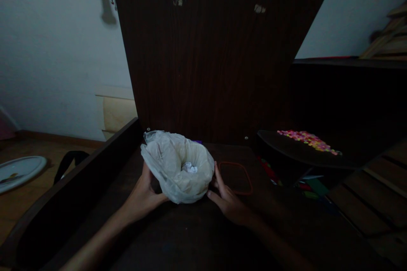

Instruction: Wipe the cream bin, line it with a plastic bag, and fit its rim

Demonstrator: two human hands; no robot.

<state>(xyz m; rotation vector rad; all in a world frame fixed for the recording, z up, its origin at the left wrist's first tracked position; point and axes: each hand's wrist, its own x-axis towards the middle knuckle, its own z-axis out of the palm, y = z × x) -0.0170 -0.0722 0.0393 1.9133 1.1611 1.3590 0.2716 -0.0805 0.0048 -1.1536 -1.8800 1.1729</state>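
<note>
A whitish plastic bag [178, 186] lines a small round bin, its edge folded out over the rim and bunched at the left. The bin itself is hidden under the bag. Down inside lies a crumpled white paper [190, 167]. My left hand [145, 190] grips the bag-covered bin from the left, thumb at the front. On the right side my right hand [224, 197] presses against it with fingers and thumb. Just beyond the right hand, an orange-brown rounded frame [243, 178] lies on the dark wooden surface [190, 237].
A tall dark wooden panel [206, 59] rises behind the bin. To the right, a dark shelf [270, 137] bears many small pink and yellow pieces [308, 140]. A raised dark side board [85, 173] runs along the left. A white oval lid or tray [32, 163] is at far left.
</note>
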